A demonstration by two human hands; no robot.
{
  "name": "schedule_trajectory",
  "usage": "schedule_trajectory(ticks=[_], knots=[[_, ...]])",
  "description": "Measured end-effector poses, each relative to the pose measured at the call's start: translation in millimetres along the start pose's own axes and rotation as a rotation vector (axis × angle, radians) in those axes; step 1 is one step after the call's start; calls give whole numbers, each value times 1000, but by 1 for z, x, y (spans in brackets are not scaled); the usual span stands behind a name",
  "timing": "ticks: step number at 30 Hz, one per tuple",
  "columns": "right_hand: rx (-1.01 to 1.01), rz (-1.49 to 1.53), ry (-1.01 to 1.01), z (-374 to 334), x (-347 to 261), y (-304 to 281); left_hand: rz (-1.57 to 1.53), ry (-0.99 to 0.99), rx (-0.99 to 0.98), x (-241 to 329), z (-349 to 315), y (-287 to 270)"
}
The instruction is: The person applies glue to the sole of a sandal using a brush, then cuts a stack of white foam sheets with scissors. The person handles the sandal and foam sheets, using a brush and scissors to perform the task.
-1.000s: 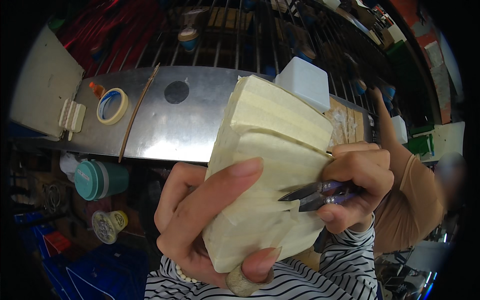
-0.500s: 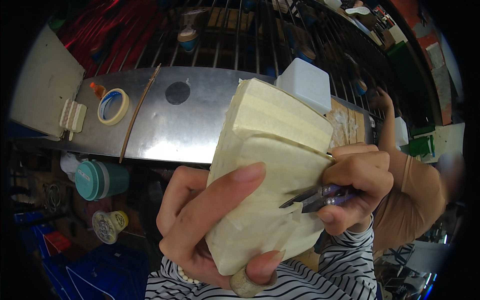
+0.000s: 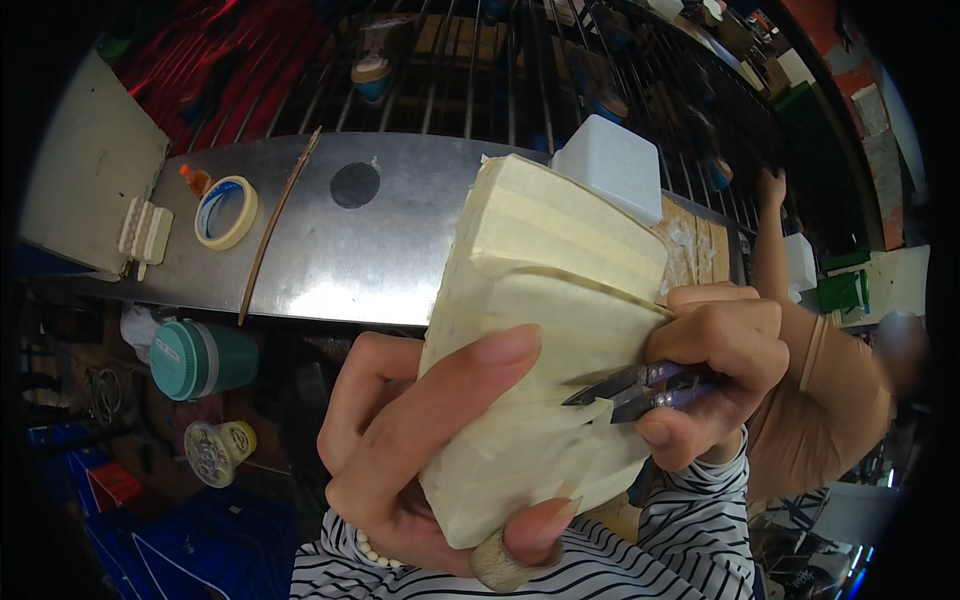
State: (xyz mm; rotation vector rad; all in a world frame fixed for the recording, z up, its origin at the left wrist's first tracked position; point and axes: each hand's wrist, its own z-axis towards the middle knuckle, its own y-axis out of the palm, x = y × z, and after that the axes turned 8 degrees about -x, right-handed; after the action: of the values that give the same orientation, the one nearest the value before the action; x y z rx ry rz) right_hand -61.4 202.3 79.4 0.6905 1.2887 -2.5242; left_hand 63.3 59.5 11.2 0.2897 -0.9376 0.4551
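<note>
In front of me is a boxy block (image 3: 565,240) covered in strips of cream masking tape, tilted and held in the air. My left hand (image 3: 400,440) grips it from the left, with the fingers over its face and the thumb at its lower edge; a beige band (image 3: 497,563) circles that thumb. My right hand (image 3: 730,350) is closed around small snips (image 3: 625,390) with dark pointed blades and purplish handles. The blades rest against the tape, and a small loose flap of tape (image 3: 597,412) stands up beside them.
Beyond the block runs a metal bench (image 3: 340,250) with a tape roll (image 3: 227,213), a thin stick (image 3: 280,225) and a white plastic container (image 3: 610,165). A teal lidded tub (image 3: 203,360) and a clear cup (image 3: 220,450) are at left. Another person's arm (image 3: 770,240) reaches over bars at right.
Both hands, the block and the snips have shifted very slightly right. The snips stay at the same spot on the tape. The other person's hand has moved a little.
</note>
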Motion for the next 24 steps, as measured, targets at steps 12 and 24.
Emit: schedule_trajectory(ticks=[12, 24], knots=[[17, 7, -45, 0, 3, 1, -22, -17, -24, 0, -2, -2], [11, -73, -4, -2, -1, -2, 6, -45, 9, 2, -3, 4]])
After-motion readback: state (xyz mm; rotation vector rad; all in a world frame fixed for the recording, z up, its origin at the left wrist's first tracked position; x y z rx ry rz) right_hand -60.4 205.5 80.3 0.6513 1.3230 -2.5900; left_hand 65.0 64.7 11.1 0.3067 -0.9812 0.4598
